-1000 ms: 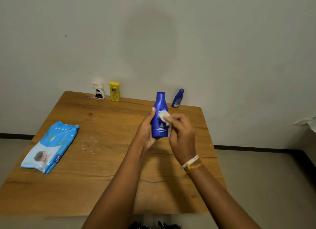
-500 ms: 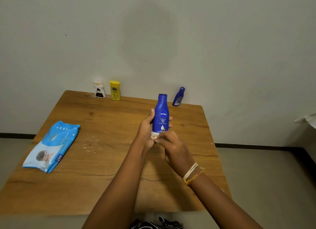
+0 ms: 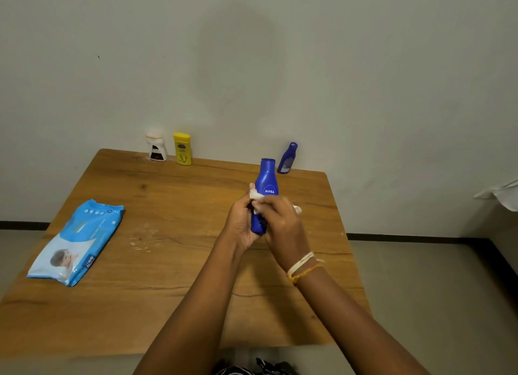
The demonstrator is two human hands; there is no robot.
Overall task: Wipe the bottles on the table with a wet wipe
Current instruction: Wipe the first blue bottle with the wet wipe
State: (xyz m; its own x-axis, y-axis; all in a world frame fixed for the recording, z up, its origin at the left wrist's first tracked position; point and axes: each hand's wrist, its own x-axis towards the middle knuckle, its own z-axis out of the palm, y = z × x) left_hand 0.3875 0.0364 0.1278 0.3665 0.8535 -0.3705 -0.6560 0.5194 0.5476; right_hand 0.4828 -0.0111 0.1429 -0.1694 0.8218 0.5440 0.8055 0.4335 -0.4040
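My left hand (image 3: 241, 223) grips the lower body of a blue lotion bottle (image 3: 267, 178), held upright above the wooden table (image 3: 168, 262). My right hand (image 3: 283, 226) presses a white wet wipe (image 3: 256, 196) against the bottle's middle, and its fingers cover much of the front. A bit of the wipe sticks out on the right side. Three other bottles stand along the back edge by the wall: a white one (image 3: 156, 148), a yellow one (image 3: 182, 149) and a small dark blue one (image 3: 287, 158).
A light blue pack of wet wipes (image 3: 77, 241) lies flat at the table's left side. A faint whitish smear (image 3: 143, 238) marks the wood near the centre. The table's right edge drops to a grey floor (image 3: 420, 290).
My right hand slid the wipe from the bottle's upper part down to its base and has now come back up to the middle. The bottle's front label has turned into view.
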